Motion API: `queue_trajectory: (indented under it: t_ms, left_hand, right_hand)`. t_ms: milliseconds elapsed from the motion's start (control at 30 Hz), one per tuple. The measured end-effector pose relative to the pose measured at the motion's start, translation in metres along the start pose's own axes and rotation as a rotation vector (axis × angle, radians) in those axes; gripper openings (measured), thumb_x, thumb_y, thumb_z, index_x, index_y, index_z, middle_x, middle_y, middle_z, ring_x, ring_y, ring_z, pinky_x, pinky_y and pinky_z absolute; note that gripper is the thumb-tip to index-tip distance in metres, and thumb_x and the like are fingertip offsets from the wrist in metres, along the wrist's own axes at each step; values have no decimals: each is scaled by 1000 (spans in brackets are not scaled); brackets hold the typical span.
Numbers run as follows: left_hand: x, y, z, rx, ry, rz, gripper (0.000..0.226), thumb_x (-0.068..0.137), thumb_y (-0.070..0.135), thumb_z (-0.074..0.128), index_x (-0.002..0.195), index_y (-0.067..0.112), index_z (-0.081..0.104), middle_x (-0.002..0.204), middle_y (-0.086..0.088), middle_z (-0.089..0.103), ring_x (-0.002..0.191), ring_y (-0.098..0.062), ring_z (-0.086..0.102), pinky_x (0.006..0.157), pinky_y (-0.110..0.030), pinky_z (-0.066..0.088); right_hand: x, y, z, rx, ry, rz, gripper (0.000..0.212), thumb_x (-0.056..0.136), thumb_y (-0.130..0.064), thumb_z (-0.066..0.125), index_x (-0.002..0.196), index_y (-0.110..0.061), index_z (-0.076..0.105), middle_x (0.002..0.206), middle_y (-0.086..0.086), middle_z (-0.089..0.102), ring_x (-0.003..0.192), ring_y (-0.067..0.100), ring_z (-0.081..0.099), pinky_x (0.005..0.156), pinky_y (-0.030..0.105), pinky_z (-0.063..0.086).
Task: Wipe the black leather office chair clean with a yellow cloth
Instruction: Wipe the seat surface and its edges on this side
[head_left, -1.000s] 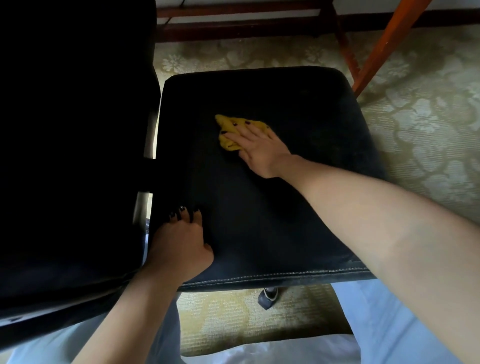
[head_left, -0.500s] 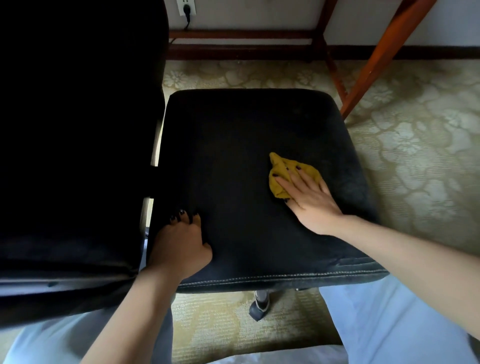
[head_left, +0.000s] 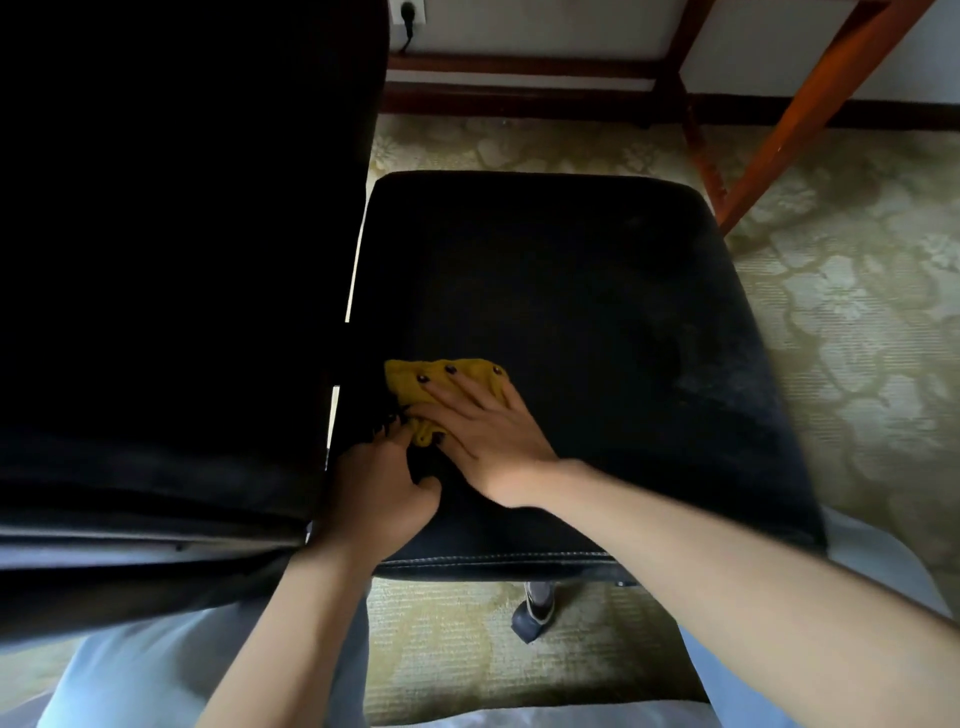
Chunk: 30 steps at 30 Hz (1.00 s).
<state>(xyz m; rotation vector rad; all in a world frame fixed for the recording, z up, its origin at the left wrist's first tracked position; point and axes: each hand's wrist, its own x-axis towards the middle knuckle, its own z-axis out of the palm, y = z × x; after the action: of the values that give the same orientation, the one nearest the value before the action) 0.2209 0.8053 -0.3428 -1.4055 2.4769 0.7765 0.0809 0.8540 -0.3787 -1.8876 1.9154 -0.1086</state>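
The black leather chair seat (head_left: 571, 291) fills the middle of the view, with its tall black backrest (head_left: 171, 260) at the left. A crumpled yellow cloth (head_left: 410, 387) lies on the seat near its left edge. My right hand (head_left: 483, 426) presses flat on the cloth, fingers spread over it. My left hand (head_left: 379, 483) grips the seat's front left corner, its fingertips touching the cloth's lower edge.
A chair caster (head_left: 532, 610) shows under the seat's front edge. Orange wooden legs (head_left: 810, 104) slant at the upper right over a floral carpet (head_left: 857, 312). A wall socket (head_left: 408, 10) sits at the top. My knees in light trousers (head_left: 156, 670) frame the bottom.
My right hand has swept the cloth from the seat's right middle to its left side, next to my left hand. The left hand has stayed on the front left corner.
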Motion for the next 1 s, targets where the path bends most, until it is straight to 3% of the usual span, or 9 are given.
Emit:
queue_trajectory:
  t_ms: [67,233,367,533,700,1000]
  left_hand:
    - [0,-1,2,-38,14,-39,53,85,24,55,137,23,45,117,-10,61,107,-29,56,79,-26,42]
    - [2,7,8,130,33,-7,58,85,28,50,140,17,37,142,-3,42,128,-22,42,99,-28,35]
    - [3,13,7,276,14,-25,61,85,30,49,141,13,34,147,-5,36,130,-24,40,101,-29,34]
    - [-1,20,8,336,-16,-37,71,86,31,47,148,10,20,155,-7,22,137,-25,31,107,-29,30]
    - [-1,18,9,365,-12,-48,73,89,35,44,151,12,13,159,-4,13,145,-18,12,116,-34,11]
    - [-4,14,14,234,-90,-129,78,91,42,43,152,16,2,160,-1,-4,147,-14,-4,119,-42,3]
  right_hand:
    - [12,8,-2,-68,0,-59,45,103,-36,27,148,-39,20,159,-13,4,146,12,-6,117,41,-10]
    - [39,22,-11,-160,-7,-113,49,103,-36,27,150,-37,14,160,-9,5,147,14,-4,118,42,-7]
    - [65,24,-23,-211,-57,-76,50,103,-37,22,150,-38,5,160,-8,-2,147,16,-8,117,43,-7]
    - [90,28,-42,-173,-93,51,50,104,-37,17,150,-39,-2,160,-7,-9,147,16,-9,118,45,-5]
    - [96,57,-51,-91,-42,242,50,104,-35,16,150,-38,-4,160,-6,-8,147,18,-7,118,45,-1]
    - [-16,165,-55,-135,117,427,51,103,-36,21,151,-35,2,161,-5,-1,147,18,-2,119,42,4]
